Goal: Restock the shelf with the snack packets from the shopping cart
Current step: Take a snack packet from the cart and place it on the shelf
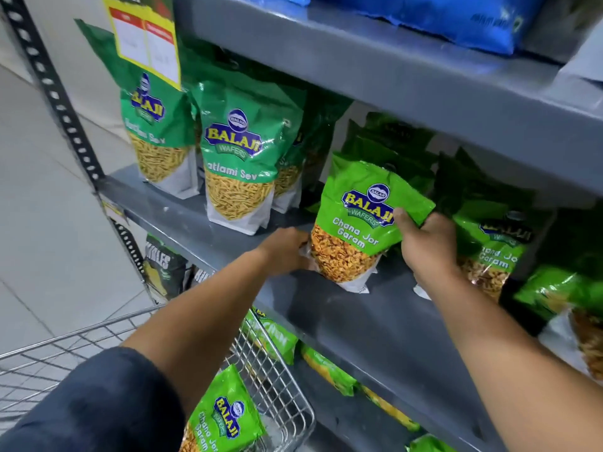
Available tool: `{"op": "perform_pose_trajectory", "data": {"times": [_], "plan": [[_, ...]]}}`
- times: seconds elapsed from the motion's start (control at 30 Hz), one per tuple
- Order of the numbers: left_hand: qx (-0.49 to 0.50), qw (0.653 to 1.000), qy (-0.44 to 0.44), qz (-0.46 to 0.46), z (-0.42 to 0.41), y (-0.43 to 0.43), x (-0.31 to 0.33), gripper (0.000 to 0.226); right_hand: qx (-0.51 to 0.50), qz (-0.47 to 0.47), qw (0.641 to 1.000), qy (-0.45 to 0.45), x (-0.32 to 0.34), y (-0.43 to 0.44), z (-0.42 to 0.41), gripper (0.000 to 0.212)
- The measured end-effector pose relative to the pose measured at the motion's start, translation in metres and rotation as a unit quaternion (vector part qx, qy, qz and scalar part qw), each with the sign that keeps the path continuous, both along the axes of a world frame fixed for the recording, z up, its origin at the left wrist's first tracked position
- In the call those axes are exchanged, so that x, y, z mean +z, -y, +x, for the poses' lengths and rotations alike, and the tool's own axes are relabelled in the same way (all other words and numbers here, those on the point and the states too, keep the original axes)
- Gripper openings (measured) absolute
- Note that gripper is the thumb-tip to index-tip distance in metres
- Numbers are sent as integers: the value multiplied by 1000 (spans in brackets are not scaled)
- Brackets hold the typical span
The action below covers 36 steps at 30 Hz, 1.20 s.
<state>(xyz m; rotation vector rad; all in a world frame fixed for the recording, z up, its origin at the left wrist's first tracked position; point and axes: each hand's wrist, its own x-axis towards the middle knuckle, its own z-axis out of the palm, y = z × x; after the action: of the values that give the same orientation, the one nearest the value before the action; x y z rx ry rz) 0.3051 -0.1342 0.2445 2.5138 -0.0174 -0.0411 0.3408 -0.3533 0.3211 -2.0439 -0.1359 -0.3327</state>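
Note:
A light green Chana Jor Garam packet stands tilted on the grey middle shelf. My left hand grips its lower left corner. My right hand holds its upper right edge, thumb on the front. Another Chana Jor Garam packet lies in the wire shopping cart at the bottom left. More of the same packets stand to the right on the shelf.
Dark green Ratlami Sev packets stand at the shelf's left end. A yellow price tag hangs above them. Blue bags lie on the top shelf. Green packets fill the lower shelf. A perforated metal upright marks the rack's left edge.

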Motion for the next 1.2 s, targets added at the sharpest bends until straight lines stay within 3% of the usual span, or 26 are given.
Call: {"op": "perform_pose_trajectory", "data": {"times": [0.27,0.67,0.8,0.87,0.93,1.0,1.07,1.13,1.2], "plan": [[13,999,-31,-31,14,-9,-7,35,-13,27,1000,-5,-6,-9,7,16],[59,997,1,-40,-4,-6,-9,31,-9,46,998,35,-8,-11,-12,25],[204,969,55,-127,-49,-23,-4,53,10,46,997,60,-15,-7,-30,50],[303,941,98,-115,-90,-35,-10,44,-3,6,994,106,-27,-3,-56,67],[382,909,121,-114,-132,-46,-31,34,6,-56,986,156,-41,-4,-90,63],[456,875,88,-135,-176,-55,-65,30,75,-91,973,200,-54,-15,-121,49],[509,849,-3,-144,-216,-60,-103,31,175,-105,961,189,-67,-32,-139,37],[506,844,-118,-134,-252,-64,-140,39,263,-126,949,116,-84,-55,-149,31],[466,850,-219,-113,-277,-68,-166,51,303,-142,942,-19,-104,-82,-160,29]]}}
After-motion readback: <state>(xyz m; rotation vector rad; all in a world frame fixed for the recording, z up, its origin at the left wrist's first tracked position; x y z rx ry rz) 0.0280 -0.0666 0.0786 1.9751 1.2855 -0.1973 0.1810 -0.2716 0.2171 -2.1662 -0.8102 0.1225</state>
